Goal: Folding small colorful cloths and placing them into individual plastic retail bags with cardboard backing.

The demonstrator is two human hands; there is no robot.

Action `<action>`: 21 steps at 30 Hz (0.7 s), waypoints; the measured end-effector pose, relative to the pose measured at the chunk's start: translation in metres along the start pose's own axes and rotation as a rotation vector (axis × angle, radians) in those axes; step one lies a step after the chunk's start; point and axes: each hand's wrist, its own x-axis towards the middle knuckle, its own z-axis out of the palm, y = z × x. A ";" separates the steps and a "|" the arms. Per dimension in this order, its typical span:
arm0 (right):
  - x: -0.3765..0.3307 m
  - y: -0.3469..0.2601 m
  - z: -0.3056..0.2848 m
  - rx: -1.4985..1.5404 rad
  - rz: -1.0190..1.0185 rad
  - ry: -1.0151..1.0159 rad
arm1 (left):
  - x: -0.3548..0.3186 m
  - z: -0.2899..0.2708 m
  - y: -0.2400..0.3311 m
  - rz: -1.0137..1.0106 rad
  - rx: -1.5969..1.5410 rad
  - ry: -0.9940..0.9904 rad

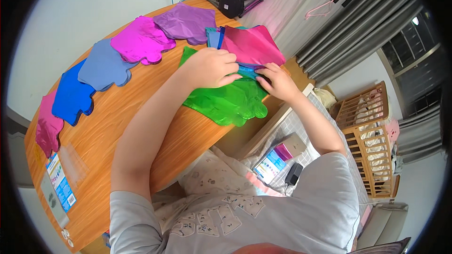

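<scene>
A green foil piece (223, 101) with a scalloped edge lies flat at the table's right side, under my hands. Above it, a blue-teal foil piece (246, 71) shows as a narrow folded strip. My left hand (213, 67) is closed at the strip's left end, thumb stretched along its lower side. At the other end my right hand (280, 82) pinches the strip between thumb and fingers. A pink-red foil sheet (252, 44) spreads just beyond both hands, with blue and teal edges (214, 36) showing at its left. My fingers cover part of the strip.
Purple (186, 21), magenta (141, 40), grey-blue (104, 64), blue (71, 91) and pink foil stacks (48, 122) curve along the wooden table's (106, 155) far edge. A printed card (61, 181) and scissors (67, 237) lie at left. A black router (230, 4) stands behind.
</scene>
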 end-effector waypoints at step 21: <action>0.020 0.002 0.003 0.364 0.489 0.055 | -0.012 0.035 0.013 -0.207 0.138 -0.181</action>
